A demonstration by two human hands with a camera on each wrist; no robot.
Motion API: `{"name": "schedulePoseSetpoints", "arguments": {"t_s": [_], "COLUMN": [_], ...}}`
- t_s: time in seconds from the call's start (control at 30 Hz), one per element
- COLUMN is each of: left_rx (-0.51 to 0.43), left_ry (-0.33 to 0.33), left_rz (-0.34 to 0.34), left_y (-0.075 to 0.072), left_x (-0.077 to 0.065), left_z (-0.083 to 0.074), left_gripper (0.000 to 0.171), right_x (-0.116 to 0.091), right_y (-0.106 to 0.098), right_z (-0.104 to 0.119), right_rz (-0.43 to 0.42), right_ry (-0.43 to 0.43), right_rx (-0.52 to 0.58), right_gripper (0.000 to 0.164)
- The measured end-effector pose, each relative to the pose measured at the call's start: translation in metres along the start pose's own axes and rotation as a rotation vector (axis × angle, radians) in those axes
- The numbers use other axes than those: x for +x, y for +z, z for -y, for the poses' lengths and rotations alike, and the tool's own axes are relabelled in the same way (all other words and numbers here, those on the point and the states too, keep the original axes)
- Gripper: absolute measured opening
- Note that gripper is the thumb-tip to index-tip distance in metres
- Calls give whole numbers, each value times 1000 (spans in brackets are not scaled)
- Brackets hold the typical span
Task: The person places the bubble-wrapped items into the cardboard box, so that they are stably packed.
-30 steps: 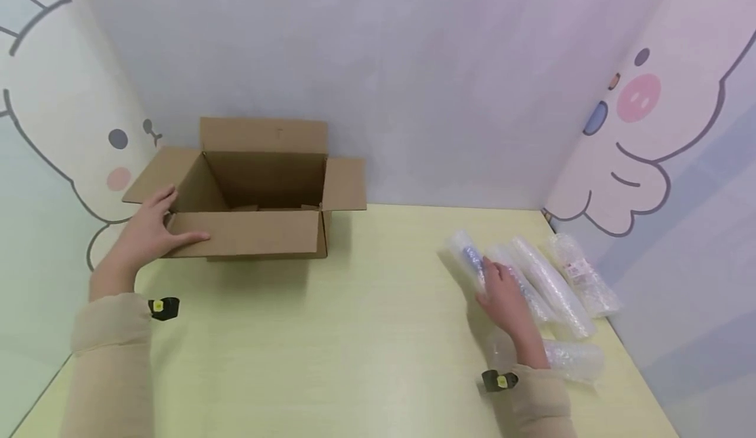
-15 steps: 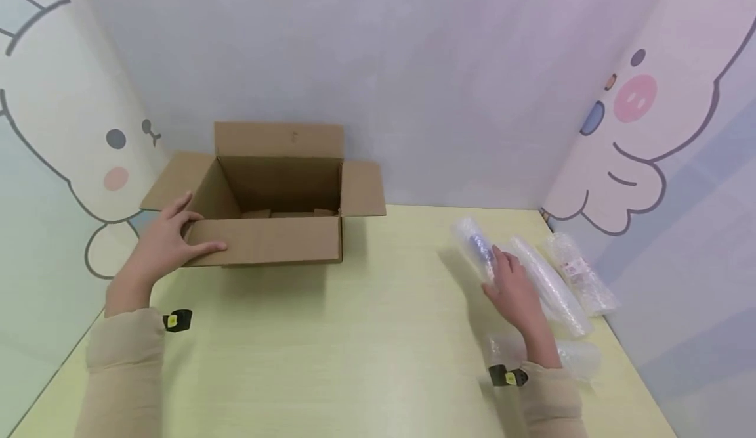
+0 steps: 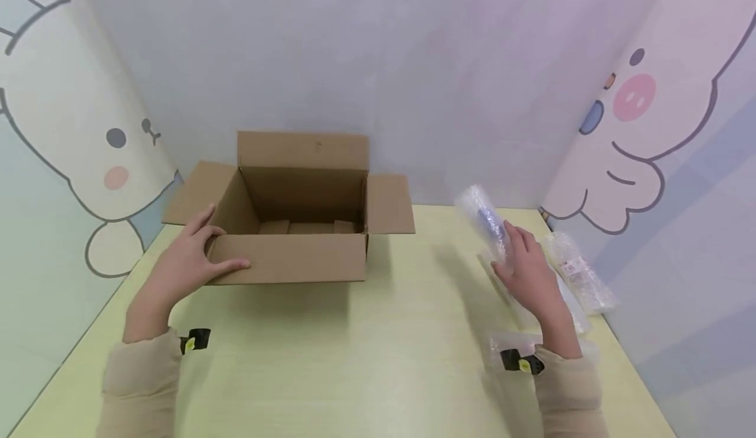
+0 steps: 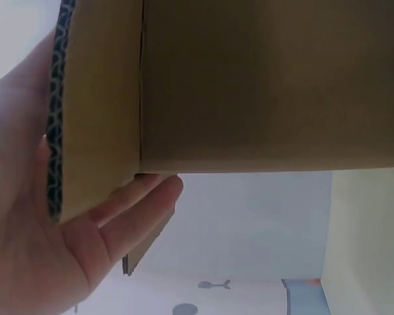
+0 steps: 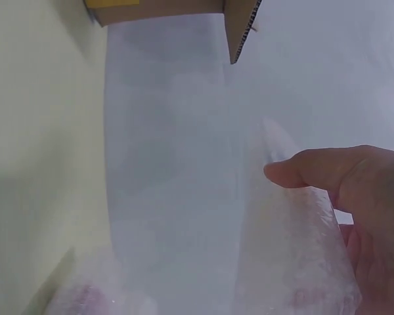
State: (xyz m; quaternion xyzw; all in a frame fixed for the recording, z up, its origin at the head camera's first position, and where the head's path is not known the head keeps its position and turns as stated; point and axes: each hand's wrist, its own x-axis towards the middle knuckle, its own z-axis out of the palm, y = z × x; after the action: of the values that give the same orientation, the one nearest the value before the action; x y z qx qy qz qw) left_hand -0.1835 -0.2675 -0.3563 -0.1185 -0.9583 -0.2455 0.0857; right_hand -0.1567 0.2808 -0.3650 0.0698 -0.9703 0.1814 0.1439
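Observation:
An open cardboard box (image 3: 289,257) with its flaps spread stands left of the middle in the head view. My left hand (image 3: 183,264) grips its near left corner, thumb over the front flap and fingers around the side. In the left wrist view, the fingers (image 4: 141,213) reach behind the box's flap (image 4: 98,111). My right hand (image 3: 528,277) holds a bubble-wrapped roll (image 3: 481,208) with a blue patch, tilted and raised above the table. The right wrist view has the thumb (image 5: 295,172) lying along the clear wrap; the other fingers are mostly hidden.
More bubble-wrapped packages lie at the right of the pale yellow table (image 3: 378,352): one with a pink label (image 3: 575,267), others partly under my right arm, such as a clear one (image 3: 504,343). A grey wall (image 3: 413,83) rises behind the box.
My left hand has drawn the box to the right and a little nearer. The bubble-wrapped roll has come up off the table in my right hand, which has shifted slightly right.

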Motion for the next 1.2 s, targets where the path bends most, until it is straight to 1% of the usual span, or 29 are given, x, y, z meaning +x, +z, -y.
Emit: {"name": "schedulePoseSetpoints", "arguments": {"t_s": [0.17,0.33,0.43,0.57,0.67,0.73,0.9,1.03,1.2], "left_rx": [3,7,17,35,38,36,40,47,55], "left_ry": [11,19,25,38,42,43,53,66,74], "left_rz": [-7,6,4,-8,-2,4,3,-16,-28], "left_y": [7,12,15,18,21,23,30,36,40], "left_x": [-6,-13,-17,-24,-28,-31,-38,-45,-52], "left_z": [-14,-30,-39,-50,-58,-64,-79,-89,-100], "left_gripper": [76,78,78,78,79,79,79,78,79], "right_x": [8,14,17,24,32,37,47,57,70], "right_y": [-13,-25,-31,-39,-45,-49,-60,-65,-66], "right_z": [6,15,19,24,30,35,53,68,84], "right_rz": [-75,-119,-149,-166,-163,-146,-28,42,126], "right_ry": [-92,-145,-185,-252,-311,-340,-363,-429,-501], "right_rx": [-6,-12,8,54,84,95,103,99,84], "right_gripper": [78,77,76,77,79,79,78,77,74]}}
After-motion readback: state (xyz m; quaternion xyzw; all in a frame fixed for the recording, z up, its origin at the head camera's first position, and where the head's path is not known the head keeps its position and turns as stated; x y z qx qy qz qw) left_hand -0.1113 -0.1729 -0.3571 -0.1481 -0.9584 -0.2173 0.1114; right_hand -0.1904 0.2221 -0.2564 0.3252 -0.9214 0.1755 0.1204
